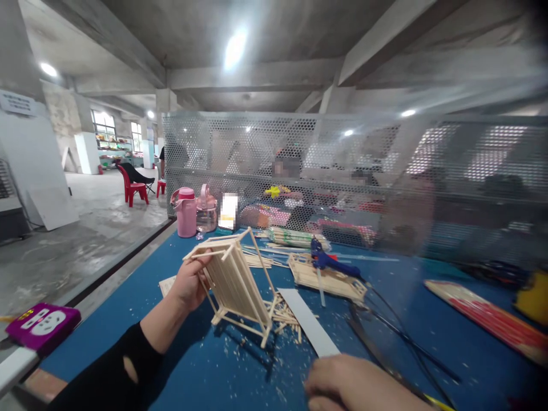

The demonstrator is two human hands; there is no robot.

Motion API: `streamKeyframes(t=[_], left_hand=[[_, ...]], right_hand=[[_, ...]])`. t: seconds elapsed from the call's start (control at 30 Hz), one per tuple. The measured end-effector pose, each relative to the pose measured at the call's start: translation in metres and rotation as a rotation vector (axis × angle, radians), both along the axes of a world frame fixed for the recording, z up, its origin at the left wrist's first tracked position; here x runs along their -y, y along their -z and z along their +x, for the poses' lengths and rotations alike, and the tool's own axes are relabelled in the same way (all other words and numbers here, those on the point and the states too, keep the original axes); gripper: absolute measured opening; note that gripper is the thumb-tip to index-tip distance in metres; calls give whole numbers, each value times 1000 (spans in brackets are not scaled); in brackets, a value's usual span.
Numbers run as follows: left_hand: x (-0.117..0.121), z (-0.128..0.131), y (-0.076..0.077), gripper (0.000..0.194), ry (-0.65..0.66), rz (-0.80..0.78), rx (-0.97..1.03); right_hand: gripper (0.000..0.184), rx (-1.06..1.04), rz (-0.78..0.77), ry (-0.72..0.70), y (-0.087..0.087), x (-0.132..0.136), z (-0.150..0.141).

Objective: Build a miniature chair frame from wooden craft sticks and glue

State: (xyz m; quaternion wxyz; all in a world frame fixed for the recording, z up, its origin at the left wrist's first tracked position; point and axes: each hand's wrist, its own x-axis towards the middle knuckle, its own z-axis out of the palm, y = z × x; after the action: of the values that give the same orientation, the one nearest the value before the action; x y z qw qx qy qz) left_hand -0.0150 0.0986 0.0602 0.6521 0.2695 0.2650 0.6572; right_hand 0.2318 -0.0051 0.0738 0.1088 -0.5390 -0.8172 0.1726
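Note:
My left hand [193, 284] is closed around one edge of a small frame built of wooden sticks [240, 279], holding it tilted above the blue table. Slats fill its middle panel, and thin legs stick out at the corners. At the bottom edge, my right hand [359, 383] has curled, slightly blurred fingers at the near end of a pale flat strip [309, 325]; whatever lies under them is hidden. Short cut sticks [287, 321] lie in a pile behind the frame. A blue glue gun [331, 261] rests on a flat slatted wooden piece [325, 279].
Behind stand a pink jug [186, 214], a pink-lidded clear bottle [206, 214] and a lit phone [228, 212]. A perforated metal screen [257, 148] closes the table's back. Packaged sticks [483, 314] lie right, near dark cables [402, 337]. A purple power strip [43, 328] sits left.

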Motion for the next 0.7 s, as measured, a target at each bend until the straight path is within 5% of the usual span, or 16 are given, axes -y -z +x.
streamKeyframes(t=[0.13,0.27,0.37,0.47,0.7], left_hand=[[-1,-1,-2,23,-5,7,37],[-3,-4,-4,16,-1,-5,56],[-6,-7,-3,18,20,-39,68],[-6,-7,-2,20,32,-59,69],[2,2,-3,26,75,-19,21]], right_hand=[[16,196,-96,86,-8,-6,-1],[9,174,-68,84,-13,-11,-11],[32,17,64,95,-17,-12,-18],[26,-228,147,16,-31,-13,-29],[42,-640,-24,-111,-65,-25,-70]])
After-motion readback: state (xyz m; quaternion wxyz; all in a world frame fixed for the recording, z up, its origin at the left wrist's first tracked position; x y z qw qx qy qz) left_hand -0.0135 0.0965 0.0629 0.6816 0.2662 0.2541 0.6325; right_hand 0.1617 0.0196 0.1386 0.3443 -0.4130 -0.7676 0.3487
